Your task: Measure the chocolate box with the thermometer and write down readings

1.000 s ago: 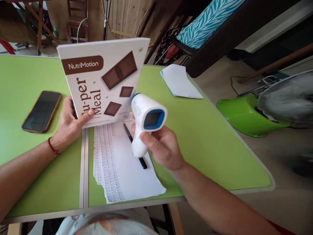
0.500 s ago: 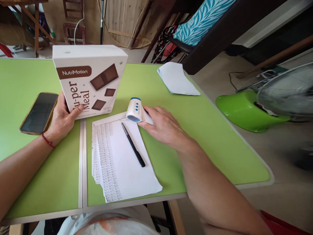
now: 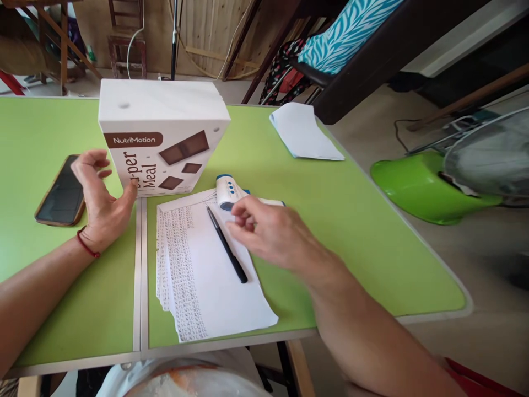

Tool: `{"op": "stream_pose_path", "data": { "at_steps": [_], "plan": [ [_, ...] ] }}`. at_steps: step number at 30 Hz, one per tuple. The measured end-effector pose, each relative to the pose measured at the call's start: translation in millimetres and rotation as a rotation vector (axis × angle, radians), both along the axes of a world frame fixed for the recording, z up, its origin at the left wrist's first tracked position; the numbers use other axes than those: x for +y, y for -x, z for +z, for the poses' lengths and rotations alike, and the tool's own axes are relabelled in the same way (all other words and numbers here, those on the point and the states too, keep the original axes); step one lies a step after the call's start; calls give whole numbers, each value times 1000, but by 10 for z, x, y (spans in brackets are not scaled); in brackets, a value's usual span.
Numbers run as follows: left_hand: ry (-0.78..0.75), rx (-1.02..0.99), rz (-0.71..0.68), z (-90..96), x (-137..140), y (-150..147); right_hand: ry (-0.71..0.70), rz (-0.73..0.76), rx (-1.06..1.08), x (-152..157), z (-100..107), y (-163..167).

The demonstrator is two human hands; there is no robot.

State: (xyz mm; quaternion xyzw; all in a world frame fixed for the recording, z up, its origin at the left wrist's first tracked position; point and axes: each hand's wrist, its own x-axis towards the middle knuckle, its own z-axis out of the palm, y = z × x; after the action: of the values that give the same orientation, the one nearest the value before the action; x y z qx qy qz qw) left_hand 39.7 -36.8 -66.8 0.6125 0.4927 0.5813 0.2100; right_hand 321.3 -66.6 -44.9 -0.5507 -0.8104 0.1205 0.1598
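Note:
A white NutriMotion meal box (image 3: pixel 165 105) with brown chocolate squares printed on it stands upright on the green table. My left hand (image 3: pixel 103 201) is open at its lower left side, thumb by the front face, fingers raised and apart. On the table, by the top corner of the papers, lies a white and blue infrared thermometer (image 3: pixel 228 190). My right hand (image 3: pixel 275 229) is just in front of it, fingers loosely curled, thumb apart, holding nothing. A black pen (image 3: pixel 227 245) rests slanted on a stack of handwritten sheets (image 3: pixel 215 298).
A smartphone (image 3: pixel 61 193) in a brown case lies left of my left hand. Folded white paper (image 3: pixel 306 132) is near the far right edge of the table. Beyond that edge are a green stool (image 3: pixel 430 187) and a fan (image 3: pixel 491 149).
My left hand has let go of the box, which now sits lower and slightly right on the table. My right hand has released the thermometer and drawn back a little toward me.

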Motion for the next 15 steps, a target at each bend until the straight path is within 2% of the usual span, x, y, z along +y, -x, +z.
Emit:
{"op": "stream_pose_path", "data": {
  "at_steps": [2,3,5,6,7,9,15],
  "plan": [
    [-239,149,124,33,-80,-35,62,57,-29,-54,-30,87],
    [-363,248,116,59,-134,-69,65,86,-40,-66,-48,115],
    [-502,506,-93,122,-272,-171,28,148,13,-62,-78,130],
    [-536,657,-273,155,-352,-231,-12,176,82,-50,-86,119],
    [-544,813,-425,185,-436,-292,-61,200,169,-34,-90,102],
    [-495,1055,-536,233,-601,-400,-153,232,352,1,-93,61],
    [-222,1344,-536,314,-914,-552,-175,239,833,7,-179,119]
  ]
}}
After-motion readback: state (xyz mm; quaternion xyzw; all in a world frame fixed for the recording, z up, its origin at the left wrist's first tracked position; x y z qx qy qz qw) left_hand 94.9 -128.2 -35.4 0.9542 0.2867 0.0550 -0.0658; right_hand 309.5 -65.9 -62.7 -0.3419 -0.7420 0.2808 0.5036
